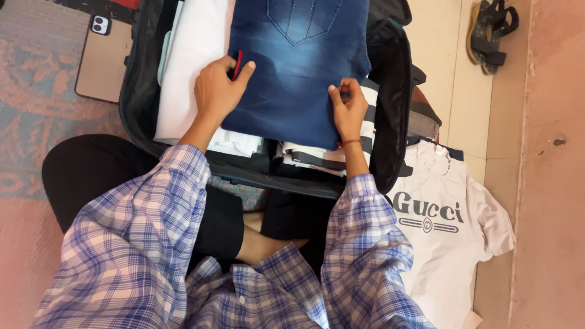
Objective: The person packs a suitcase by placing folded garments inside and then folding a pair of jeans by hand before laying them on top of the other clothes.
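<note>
Your left hand [216, 91] and right hand [347, 109] each pinch a near corner of the folded blue jeans [298, 67], which lie atop clothes in the open black suitcase [393, 91]. Denim is heavy, floppy, not slippery; keep to the folded edges.

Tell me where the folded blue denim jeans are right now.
In the head view, the folded blue denim jeans lie top centre inside the open black suitcase, on white and striped clothes, with the left hand and right hand gripping their near corners.

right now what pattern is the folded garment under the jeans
Black and white stripes on the folded garment, head view.
</note>
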